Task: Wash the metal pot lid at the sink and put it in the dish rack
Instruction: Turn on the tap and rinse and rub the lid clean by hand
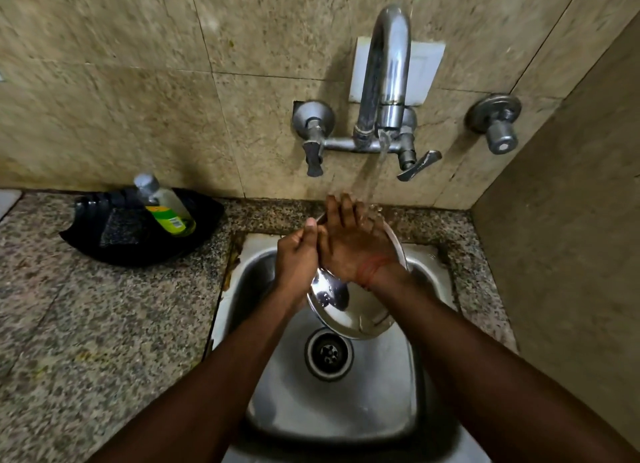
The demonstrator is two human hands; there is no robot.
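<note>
In a kitchen corner of beige stone wall [138, 81] and speckled granite counter [86, 324], a person rinses a metal pot lid [346, 318] over a small steel sink [346, 410]. The left hand [296, 254] grips the lid's left rim, fingers curled and thumb raised along the edge. The right hand [349, 240], a red thread [372, 268] at its wrist, lies flat on the lid's face with fingers straight, holding nothing. The lid is held tilted above the basin, its lower edge hanging just over the drain [328, 353]. A stream of water [375, 175] from the wall tap [384, 74] lands near the right fingertips at the lid's upper edge. To the left on the counter, a black tray [138, 251] holds a bottle of green dish liquid [166, 206] and a dark scrub pad [119, 225]. The dish rack is not in view. The rinse would likely go best with the lid turned by its rim so the stream reaches every part, the flat palm sweeping downward and the left grip firm against a wet, slippery edge.
</note>
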